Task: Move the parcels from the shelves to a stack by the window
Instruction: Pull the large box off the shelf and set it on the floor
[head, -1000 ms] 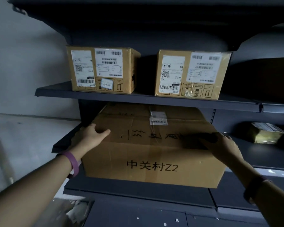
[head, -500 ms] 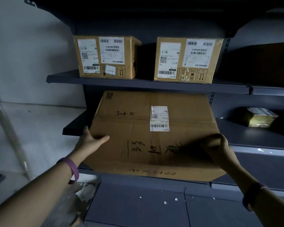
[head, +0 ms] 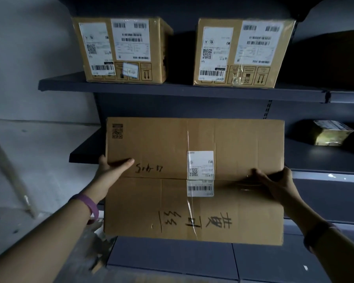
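A large brown cardboard parcel (head: 155, 201) with a white label and handwritten characters fills the middle of the view, its top face turned toward me, held in front of the middle shelf (head: 86, 152). My left hand (head: 112, 168) grips its left edge, thumb on the top face. My right hand (head: 274, 184) grips its right edge. Two smaller labelled parcels, one on the left (head: 123, 50) and one on the right (head: 241, 52), stand side by side on the upper shelf (head: 172, 88).
A small yellowish wrapped packet (head: 331, 132) lies on the middle shelf at the right. A pale wall and floor lie to the left. Crumpled debris (head: 94, 246) sits at the shelf's foot, and a slanted pale bar (head: 12, 174) leans at far left.
The large parcel has come forward off the middle shelf and tilted so its top face shows toward me. Both hands kept their grip on its sides.
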`<state>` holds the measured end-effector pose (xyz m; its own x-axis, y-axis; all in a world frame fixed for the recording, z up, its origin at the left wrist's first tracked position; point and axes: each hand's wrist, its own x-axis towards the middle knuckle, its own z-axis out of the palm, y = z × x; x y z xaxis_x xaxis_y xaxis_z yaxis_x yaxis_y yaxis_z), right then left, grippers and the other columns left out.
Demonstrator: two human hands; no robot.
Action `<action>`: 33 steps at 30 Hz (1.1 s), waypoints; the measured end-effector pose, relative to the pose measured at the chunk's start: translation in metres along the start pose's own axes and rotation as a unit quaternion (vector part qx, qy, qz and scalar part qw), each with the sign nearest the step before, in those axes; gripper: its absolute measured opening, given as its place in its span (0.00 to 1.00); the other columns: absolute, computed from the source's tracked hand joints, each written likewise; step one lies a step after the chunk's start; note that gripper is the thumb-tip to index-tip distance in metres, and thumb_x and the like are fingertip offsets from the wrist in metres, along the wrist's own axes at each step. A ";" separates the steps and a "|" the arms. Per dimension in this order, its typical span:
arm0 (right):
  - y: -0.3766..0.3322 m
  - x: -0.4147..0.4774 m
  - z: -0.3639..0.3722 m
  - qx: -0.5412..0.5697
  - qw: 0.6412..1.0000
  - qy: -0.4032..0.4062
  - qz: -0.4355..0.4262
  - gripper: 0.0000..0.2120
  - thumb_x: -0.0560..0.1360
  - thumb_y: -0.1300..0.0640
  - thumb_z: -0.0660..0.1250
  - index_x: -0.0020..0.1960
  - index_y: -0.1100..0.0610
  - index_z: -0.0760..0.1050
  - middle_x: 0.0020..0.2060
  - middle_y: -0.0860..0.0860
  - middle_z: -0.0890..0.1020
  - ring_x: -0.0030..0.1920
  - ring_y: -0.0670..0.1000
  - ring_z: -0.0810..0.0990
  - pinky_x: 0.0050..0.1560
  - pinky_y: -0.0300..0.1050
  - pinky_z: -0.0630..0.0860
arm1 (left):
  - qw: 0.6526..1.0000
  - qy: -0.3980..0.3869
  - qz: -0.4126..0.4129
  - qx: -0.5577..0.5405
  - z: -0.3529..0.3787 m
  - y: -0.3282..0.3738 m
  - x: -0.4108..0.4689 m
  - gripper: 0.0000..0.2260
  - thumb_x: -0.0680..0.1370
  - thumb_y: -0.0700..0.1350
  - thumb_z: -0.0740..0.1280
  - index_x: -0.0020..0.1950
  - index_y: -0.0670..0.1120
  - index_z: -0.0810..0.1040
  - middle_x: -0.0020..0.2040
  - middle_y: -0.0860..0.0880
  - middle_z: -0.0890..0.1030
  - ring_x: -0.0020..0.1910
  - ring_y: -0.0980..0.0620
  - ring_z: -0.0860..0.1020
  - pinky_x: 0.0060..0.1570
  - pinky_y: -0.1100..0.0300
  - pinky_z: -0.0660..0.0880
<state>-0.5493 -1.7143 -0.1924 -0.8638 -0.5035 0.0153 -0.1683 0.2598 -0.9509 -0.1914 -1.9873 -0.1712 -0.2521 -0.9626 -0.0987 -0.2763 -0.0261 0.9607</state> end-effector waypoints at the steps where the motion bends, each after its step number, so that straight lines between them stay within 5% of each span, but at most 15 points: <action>1: 0.000 -0.001 -0.002 0.002 1.000 0.002 0.000 0.40 0.71 0.49 0.76 0.74 0.57 0.58 0.59 0.54 0.74 0.57 0.54 0.74 0.54 0.52 0.73 | 1.000 -0.004 0.001 0.000 0.000 0.001 -0.001 0.41 0.70 0.54 0.77 0.75 0.49 0.57 0.70 0.46 0.70 0.67 0.43 0.70 0.66 0.43 0.69; 10: 0.022 -0.047 -0.092 -0.003 0.999 0.037 0.036 0.34 0.71 0.45 0.76 0.68 0.63 0.69 0.58 0.61 0.80 0.57 0.61 0.80 0.60 0.60 0.78 | 0.996 -0.070 0.034 0.038 0.049 0.024 -0.049 0.42 0.67 0.53 0.79 0.75 0.49 0.60 0.68 0.46 0.72 0.65 0.44 0.72 0.64 0.44 0.71; 20: 0.063 -0.153 -0.276 0.004 0.969 0.231 0.089 0.38 0.68 0.43 0.78 0.69 0.58 0.66 0.57 0.56 0.80 0.57 0.57 0.80 0.61 0.58 0.77 | 0.961 -0.260 0.071 0.058 0.220 0.074 -0.122 0.49 0.66 0.55 0.80 0.78 0.47 0.55 0.72 0.43 0.69 0.68 0.41 0.70 0.67 0.41 0.70; 26: 0.097 -0.252 -0.361 -0.007 0.919 0.367 0.143 0.39 0.68 0.41 0.77 0.71 0.59 0.66 0.60 0.56 0.80 0.59 0.57 0.80 0.64 0.59 0.76 | 0.909 -0.406 0.086 0.048 0.347 0.096 -0.185 0.51 0.67 0.52 0.80 0.80 0.48 0.50 0.75 0.43 0.67 0.71 0.41 0.68 0.69 0.44 0.68; 33: 0.119 -0.384 -0.405 0.019 0.845 0.498 0.194 0.31 0.72 0.50 0.76 0.69 0.63 0.69 0.58 0.61 0.81 0.58 0.60 0.81 0.63 0.60 0.77 | 0.795 -0.590 0.137 0.037 0.452 0.096 -0.287 0.40 0.66 0.43 0.80 0.74 0.44 0.65 0.67 0.45 0.75 0.61 0.49 0.74 0.62 0.55 0.70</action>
<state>-0.4297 -1.1569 -0.1859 -0.8254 0.5607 -0.0657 0.2184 0.2097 -0.9531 -0.5650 -1.5919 -0.1683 -0.9944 -0.0063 -0.1052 -0.1044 0.1981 0.9746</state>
